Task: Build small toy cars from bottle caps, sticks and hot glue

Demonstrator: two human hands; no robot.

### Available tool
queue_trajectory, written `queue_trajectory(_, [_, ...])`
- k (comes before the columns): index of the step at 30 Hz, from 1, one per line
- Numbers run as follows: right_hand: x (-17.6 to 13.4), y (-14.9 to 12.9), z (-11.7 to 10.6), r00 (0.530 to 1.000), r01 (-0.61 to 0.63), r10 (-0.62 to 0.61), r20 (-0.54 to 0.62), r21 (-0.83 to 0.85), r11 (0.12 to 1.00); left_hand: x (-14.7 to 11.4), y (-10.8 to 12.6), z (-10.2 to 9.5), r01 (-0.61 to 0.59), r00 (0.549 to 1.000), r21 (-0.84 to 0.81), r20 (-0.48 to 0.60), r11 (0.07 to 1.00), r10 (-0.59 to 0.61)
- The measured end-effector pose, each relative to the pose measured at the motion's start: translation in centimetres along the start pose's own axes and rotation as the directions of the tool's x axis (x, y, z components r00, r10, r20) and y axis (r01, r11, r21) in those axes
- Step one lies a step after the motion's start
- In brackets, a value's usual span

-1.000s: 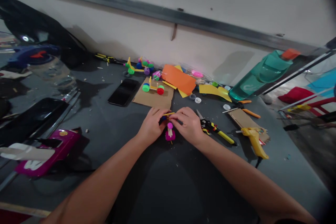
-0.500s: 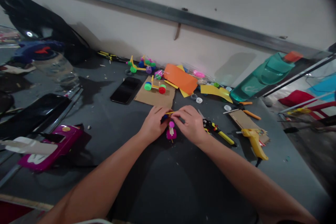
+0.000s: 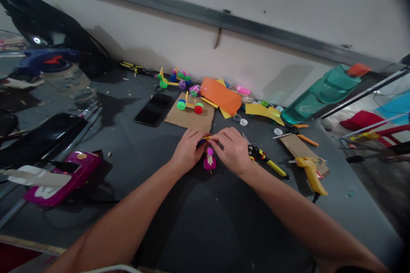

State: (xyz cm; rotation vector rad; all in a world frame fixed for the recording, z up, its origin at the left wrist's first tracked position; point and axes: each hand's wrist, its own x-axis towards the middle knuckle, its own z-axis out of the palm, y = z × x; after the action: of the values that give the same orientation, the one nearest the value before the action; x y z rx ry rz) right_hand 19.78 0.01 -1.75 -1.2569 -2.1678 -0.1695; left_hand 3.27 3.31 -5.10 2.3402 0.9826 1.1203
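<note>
In the middle of the desk, my left hand (image 3: 187, 151) curls around the far side of a small bottle-cap model. The model's near end shows a magenta cap (image 3: 209, 164) with pale sticks and a pink ball (image 3: 210, 152) above it. A thin yellow strip (image 3: 206, 138) crosses the gap between both hands. My right hand (image 3: 233, 150) is closed, thumb and fingers pinching at the strip's right end. Something blue is partly visible by my left fingertips. My fingers hide the rest of the model.
Behind lies cardboard (image 3: 173, 120) bearing another cap-wheeled model (image 3: 191, 106), beside a phone (image 3: 154, 109). Orange paper (image 3: 221, 95) lies farther back. To the right are yellow-handled pliers (image 3: 272, 165), a yellow glue gun (image 3: 310, 175) and a teal bottle (image 3: 320, 96). A magenta device (image 3: 73, 175) sits left.
Both hands stay on the model in nearly the same pose. The view has shifted very slightly; nothing else visibly moved.
</note>
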Motion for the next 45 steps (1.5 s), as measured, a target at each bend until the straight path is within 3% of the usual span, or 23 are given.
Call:
queue_trajectory(6, [0.0, 0.1, 0.1, 1.000, 0.023, -0.023, 0.005, -0.040, 0.999, 0.0, 0.1, 0.0, -0.006, 1.000, 0.013, -0.001, 1.000, 0.006])
queue_trajectory(15, [0.3, -0.1, -0.2, 0.997, -0.082, 0.082, 0.012, -0.016, 0.997, 0.0, 0.1, 0.0, -0.002, 1.000, -0.007, -0.011, 1.000, 0.002])
queue_trajectory(32, [1.5, 0.3, -0.1, 0.951, -0.306, 0.290, 0.104, 0.215, 0.927, 0.2, 0.1, 0.1, -0.024, 0.999, 0.015, -0.029, 1.000, 0.024])
queue_trajectory(45, [1.6, 0.7, -0.6, 0.965, -0.250, 0.220, 0.140, 0.251, 0.935, 0.1, 0.1, 0.1, -0.004, 1.000, -0.005, -0.030, 1.000, 0.004])
